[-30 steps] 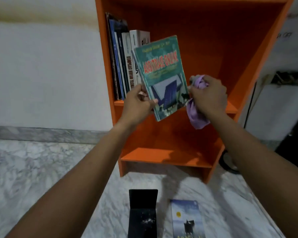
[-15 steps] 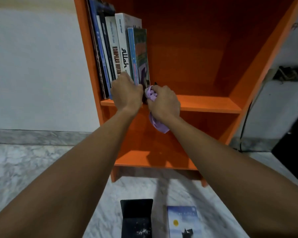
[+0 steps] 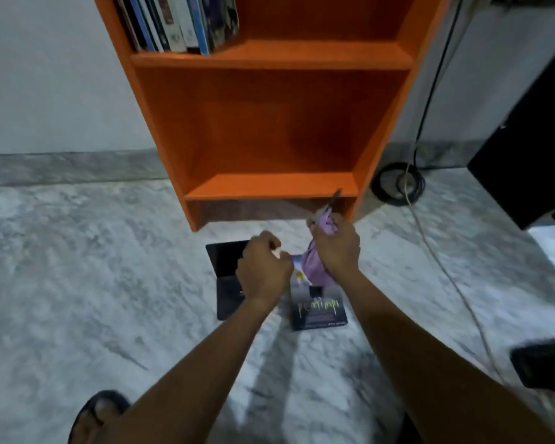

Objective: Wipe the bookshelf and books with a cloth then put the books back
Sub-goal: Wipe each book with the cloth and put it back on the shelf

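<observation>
An orange bookshelf [image 3: 269, 129] stands against the wall, with several books [image 3: 177, 24] upright at the left of its upper shelf. Two books lie on the marble floor in front of it: a black book [image 3: 225, 274] and a dark blue book [image 3: 321, 310] with yellow lettering. My right hand [image 3: 335, 248] grips a bunched lilac cloth [image 3: 316, 267] above the blue book. My left hand [image 3: 263, 270] hovers with curled fingers over the black book's right edge, holding nothing that I can see.
A coiled black cable [image 3: 398, 184] and a white cord [image 3: 446, 270] lie on the floor right of the shelf. A black cabinet [image 3: 532, 149] stands at the far right. A dark object [image 3: 542, 363] sits at the right edge. A sandalled foot [image 3: 96, 418] shows at the bottom left.
The green book now stands on the upper shelf with the others. Both hands came down from the shelf to the books on the floor, the right still holding the cloth.
</observation>
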Action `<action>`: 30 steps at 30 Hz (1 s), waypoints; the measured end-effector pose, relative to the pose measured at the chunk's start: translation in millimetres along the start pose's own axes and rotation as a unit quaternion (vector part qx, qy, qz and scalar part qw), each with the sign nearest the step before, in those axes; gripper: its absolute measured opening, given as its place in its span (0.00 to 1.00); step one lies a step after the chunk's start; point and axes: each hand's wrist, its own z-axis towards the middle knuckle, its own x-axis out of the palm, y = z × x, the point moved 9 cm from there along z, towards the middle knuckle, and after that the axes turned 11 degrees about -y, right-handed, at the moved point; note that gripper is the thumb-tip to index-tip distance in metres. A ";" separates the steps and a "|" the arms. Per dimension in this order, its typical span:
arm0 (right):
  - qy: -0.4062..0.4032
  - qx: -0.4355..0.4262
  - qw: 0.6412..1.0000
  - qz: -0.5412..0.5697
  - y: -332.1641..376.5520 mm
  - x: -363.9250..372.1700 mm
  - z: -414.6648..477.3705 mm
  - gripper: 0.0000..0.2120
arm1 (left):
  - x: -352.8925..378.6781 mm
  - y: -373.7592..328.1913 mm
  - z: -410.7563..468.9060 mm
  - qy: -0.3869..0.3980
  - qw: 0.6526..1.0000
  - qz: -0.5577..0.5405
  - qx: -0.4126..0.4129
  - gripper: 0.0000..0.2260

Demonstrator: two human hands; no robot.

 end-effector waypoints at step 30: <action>0.063 0.043 0.992 -0.105 -134.6 3.6 -57.1 0.18 | 132.7 46.3 -95.3 0.370 0.837 -0.268 -0.300 0.25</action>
